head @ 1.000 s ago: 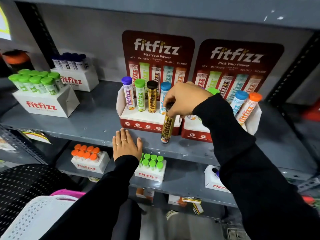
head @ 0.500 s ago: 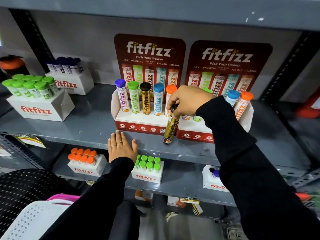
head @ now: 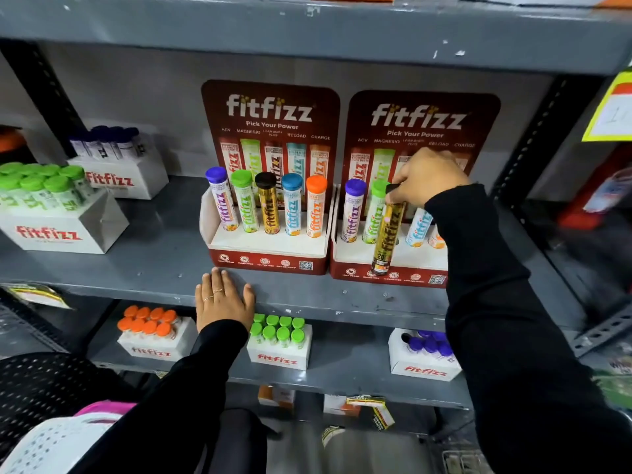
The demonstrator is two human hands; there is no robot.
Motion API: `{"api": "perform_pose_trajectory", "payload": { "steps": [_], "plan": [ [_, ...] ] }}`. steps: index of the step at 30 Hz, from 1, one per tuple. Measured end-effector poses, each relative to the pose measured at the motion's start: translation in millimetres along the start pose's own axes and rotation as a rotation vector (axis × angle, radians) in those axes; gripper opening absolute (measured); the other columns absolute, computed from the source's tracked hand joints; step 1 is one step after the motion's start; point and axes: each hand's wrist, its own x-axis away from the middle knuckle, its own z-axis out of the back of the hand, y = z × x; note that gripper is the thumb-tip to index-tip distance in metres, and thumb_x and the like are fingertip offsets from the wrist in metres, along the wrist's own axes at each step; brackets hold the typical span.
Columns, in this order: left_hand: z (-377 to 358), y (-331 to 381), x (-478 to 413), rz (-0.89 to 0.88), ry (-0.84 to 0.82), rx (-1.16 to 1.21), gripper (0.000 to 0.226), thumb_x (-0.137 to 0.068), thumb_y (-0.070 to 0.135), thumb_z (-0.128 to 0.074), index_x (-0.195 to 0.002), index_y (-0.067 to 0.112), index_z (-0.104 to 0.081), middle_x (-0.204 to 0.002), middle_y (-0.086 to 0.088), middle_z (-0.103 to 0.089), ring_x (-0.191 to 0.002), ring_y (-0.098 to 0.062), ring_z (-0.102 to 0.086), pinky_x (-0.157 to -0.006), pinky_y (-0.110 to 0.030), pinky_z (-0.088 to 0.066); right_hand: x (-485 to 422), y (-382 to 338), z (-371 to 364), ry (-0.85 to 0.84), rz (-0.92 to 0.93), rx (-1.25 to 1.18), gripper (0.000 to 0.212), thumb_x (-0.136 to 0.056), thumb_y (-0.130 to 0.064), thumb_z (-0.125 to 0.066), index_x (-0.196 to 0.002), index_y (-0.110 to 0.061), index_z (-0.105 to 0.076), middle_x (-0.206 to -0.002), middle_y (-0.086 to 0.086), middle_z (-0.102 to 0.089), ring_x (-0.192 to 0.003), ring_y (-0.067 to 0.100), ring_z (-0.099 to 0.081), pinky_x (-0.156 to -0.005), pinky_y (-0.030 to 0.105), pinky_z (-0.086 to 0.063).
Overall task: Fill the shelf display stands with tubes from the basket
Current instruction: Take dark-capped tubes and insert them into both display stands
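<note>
Two dark red display stands sit side by side on the grey shelf. The left stand holds purple, green, black, blue and orange capped tubes. The right stand holds a purple tube and a green tube, plus blue and orange ones partly hidden by my sleeve. My right hand grips the black cap of a gold tube, held tilted over the right stand's front. My left hand lies flat on the shelf edge, holding nothing. The white basket shows at the bottom left.
White boxes of green capped tubes and dark capped tubes stand at the shelf's left. The lower shelf carries boxes of orange, green and purple tubes. A black perforated basket is beside the white one.
My right hand carried the gold tube rightwards and up, from in front of the gap between the stands to over the right stand. The left hand stayed on the shelf edge.
</note>
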Motion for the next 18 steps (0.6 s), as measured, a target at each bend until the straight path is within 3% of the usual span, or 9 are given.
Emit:
{"api": "perform_pose_trajectory", "payload": {
  "steps": [6,11,18],
  "plan": [
    [3,2,1,-0.007,-0.007,-0.001,0.063,-0.095,0.043,-0.022,-0.144,0.003,-0.016,-0.155,-0.015,-0.016,-0.143,-0.029,-0.010,-0.119,-0.041,-0.005,-7,11,-9,0.121,-0.037,-0.033,0.024,-0.087,-0.009,-0.063,-0.110,-0.005,-0.064,-0.115,0.018,-0.061,-0.105,0.032,-0.058,-0.089,0.036,-0.050],
    [4,2,1,0.001,-0.020,-0.005,0.063,-0.095,0.044,-0.020,-0.144,0.004,-0.016,-0.156,-0.014,-0.014,-0.144,-0.028,-0.008,-0.119,-0.040,-0.004,-11,14,-13,0.229,-0.051,-0.044,0.026,-0.090,-0.006,-0.059,-0.116,-0.005,-0.061,-0.123,0.023,-0.053,-0.100,0.037,-0.061,-0.091,0.038,-0.050],
    [4,3,1,0.004,-0.013,-0.011,0.063,-0.095,0.044,-0.020,-0.144,0.003,-0.017,-0.155,-0.014,-0.016,-0.144,-0.029,-0.010,-0.119,-0.041,-0.006,-15,20,-24,0.279,-0.038,-0.059,0.027,-0.091,-0.001,-0.054,-0.117,-0.002,-0.061,-0.120,0.025,-0.057,-0.102,0.039,-0.060,-0.093,0.042,-0.051]
  ]
}}
